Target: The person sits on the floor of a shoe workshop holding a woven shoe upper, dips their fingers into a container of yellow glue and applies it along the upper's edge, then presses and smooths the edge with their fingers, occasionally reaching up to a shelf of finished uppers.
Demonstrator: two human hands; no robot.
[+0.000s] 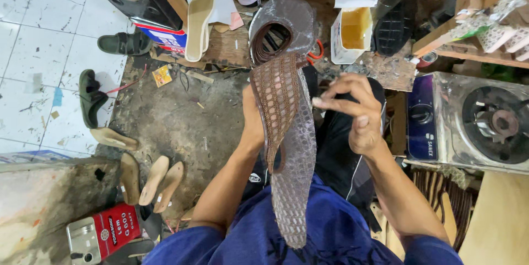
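Note:
A long shoe upper of brown woven lattice over grey mesh (286,127) hangs upright in front of me, its rounded opening at the top. My left hand (252,124) grips it from behind at the left edge, mostly hidden by the material. My right hand (352,108) is just right of the upper, fingers curled with the fingertips pinched near its right edge; I cannot tell whether they hold anything.
A small gas stove (468,122) stands at the right. A white glue container (352,33) and a black sole (394,20) lie ahead. A beige insole (199,20) leans at the top. Wooden shoe lasts (154,179), a red tin (104,234) and dark sandals (91,99) lie left.

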